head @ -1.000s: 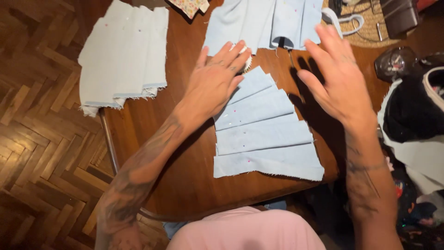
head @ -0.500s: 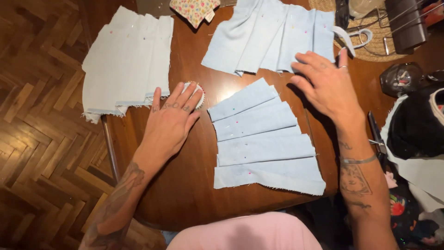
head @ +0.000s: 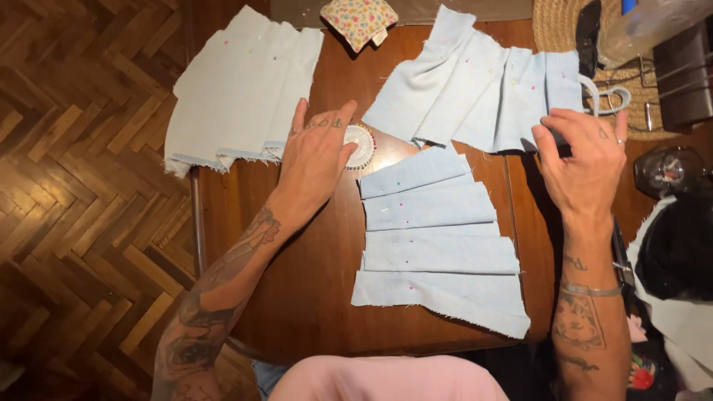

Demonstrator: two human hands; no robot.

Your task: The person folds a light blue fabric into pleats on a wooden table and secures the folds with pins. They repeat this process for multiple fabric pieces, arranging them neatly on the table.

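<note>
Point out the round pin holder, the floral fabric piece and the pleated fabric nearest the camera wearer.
round pin holder (head: 362, 147): head view, on its white face beside the left hand (head: 318, 152).
floral fabric piece (head: 359, 20): head view, its middle.
nearest pleated fabric (head: 438, 249): head view, on a middle pleat.

Round white pin wheel (head: 362, 146) with coloured pin heads around its rim, flat on the wooden table (head: 312, 260), just off the upper-left corner of the central pleated fabric piece (head: 434, 238). Pale blue pleated fabric panel (head: 475, 93), pinned, spread flat beyond the central pleated fabric piece, near edge just touching it.
</note>
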